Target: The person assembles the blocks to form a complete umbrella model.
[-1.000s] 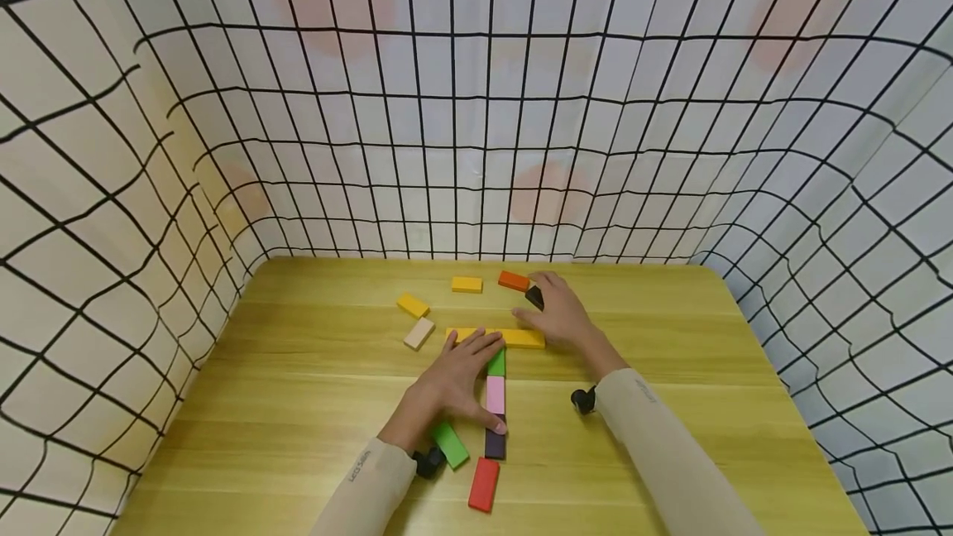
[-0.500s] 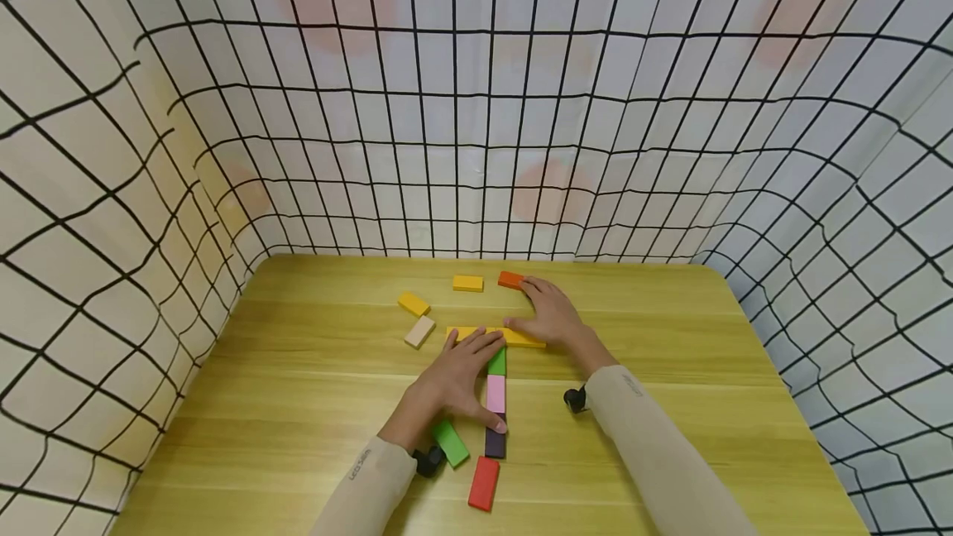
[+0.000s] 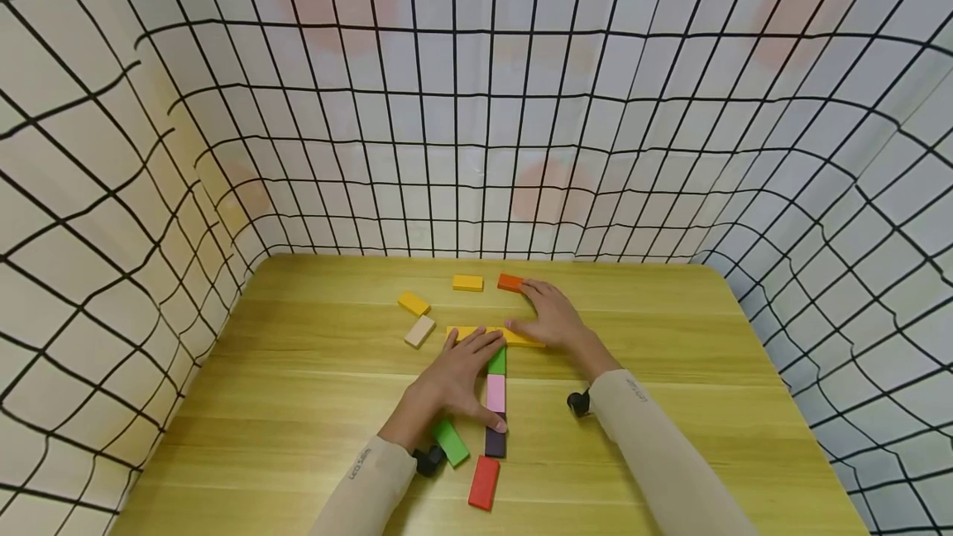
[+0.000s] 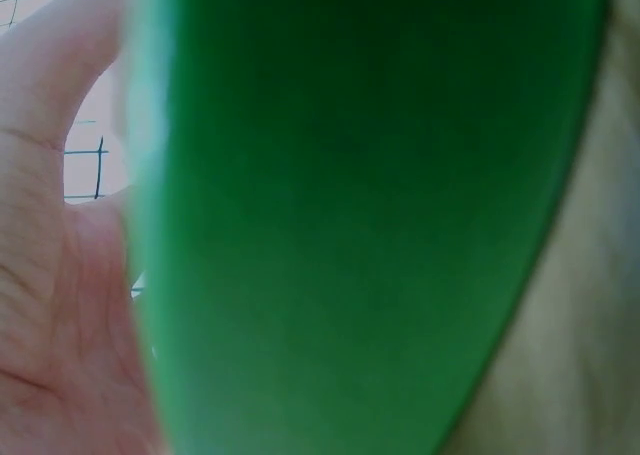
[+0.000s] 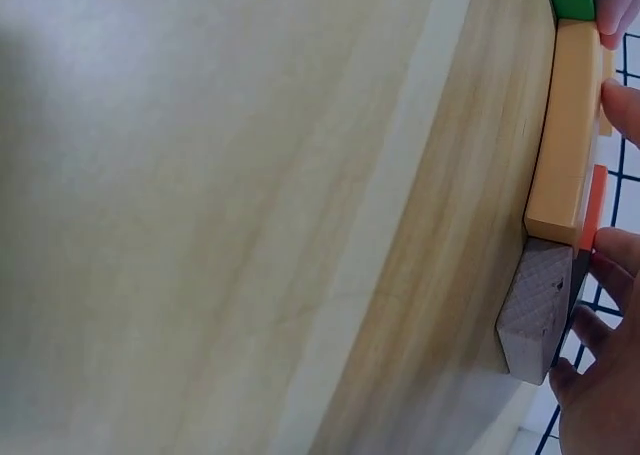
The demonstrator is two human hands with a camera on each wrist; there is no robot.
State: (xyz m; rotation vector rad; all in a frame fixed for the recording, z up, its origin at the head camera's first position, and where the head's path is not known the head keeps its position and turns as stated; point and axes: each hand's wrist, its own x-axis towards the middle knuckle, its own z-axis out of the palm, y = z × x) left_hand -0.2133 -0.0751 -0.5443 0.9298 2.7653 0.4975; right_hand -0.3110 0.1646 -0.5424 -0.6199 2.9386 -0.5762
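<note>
My left hand (image 3: 452, 383) spreads over an upright line of blocks: green (image 3: 496, 361), pink (image 3: 495, 394) and dark purple (image 3: 495, 443). Its fingertips touch the crosswise yellow row (image 3: 527, 339), and its thumb lies at the dark purple block. A loose green block (image 4: 350, 225) fills much of the left wrist view. My right hand (image 3: 554, 319) is spread beyond the yellow row's right end, thumb at the row and fingers near the orange block (image 3: 510, 281). In the right wrist view, its fingers lie at the far side of a dark block (image 5: 535, 305); the head view hides that block.
A red block (image 3: 484, 483) lies below the line. Farther left are a beige block (image 3: 420, 332) and a tilted yellow block (image 3: 414, 303); another yellow block (image 3: 467, 283) sits behind. Black netting (image 3: 484, 189) rises around the wooden tabletop (image 3: 298, 404).
My right hand has shifted left and slightly nearer, covering the black block that showed a second ago. The orange block sits slightly farther left. My left hand has stayed put.
</note>
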